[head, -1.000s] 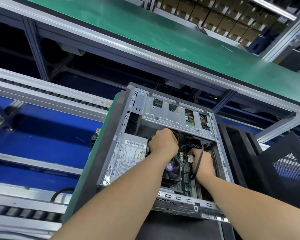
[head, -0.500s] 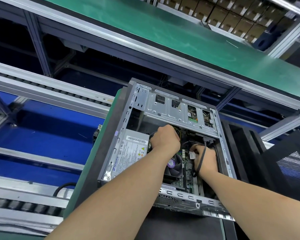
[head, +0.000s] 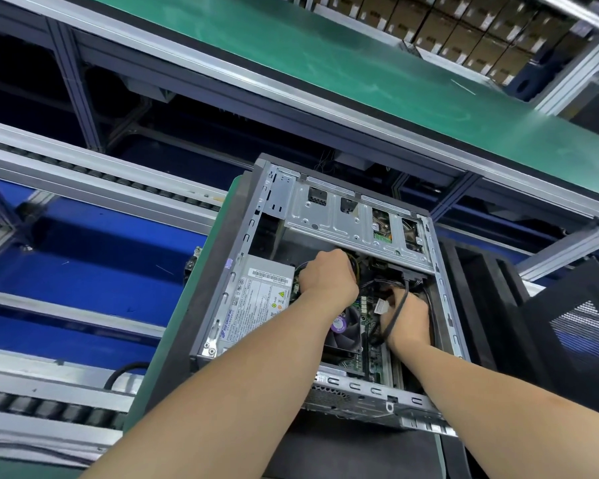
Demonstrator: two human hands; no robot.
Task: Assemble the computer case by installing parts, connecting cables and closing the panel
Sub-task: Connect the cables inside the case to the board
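The computer case (head: 329,292) lies on its side with the open face up, on a green pallet on the conveyor line, and we take it as our landmark. Inside it, we think the step in hand is the connecting of cables, because the panel is not yet on.

To do this well, we should guide each plug straight to its socket, press until it sits fully, and keep loose wire away from the cooler fan (head: 343,326) at the middle of the case.

Our left hand (head: 327,276) is in the upper middle of the case, just beside the power supply (head: 260,302), and it is closed around a bundle of dark cables; the fingertips are hidden, so the connector we cannot see. Our right hand (head: 407,318) is at the right inner wall, under the drive cage (head: 353,223). A black cable (head: 396,311) runs over its back, and a white tag (head: 381,307) sits just beside its fingers. If this hand grips anything, we cannot tell.

A dark mesh panel (head: 581,333) stands outside the case, on its right.
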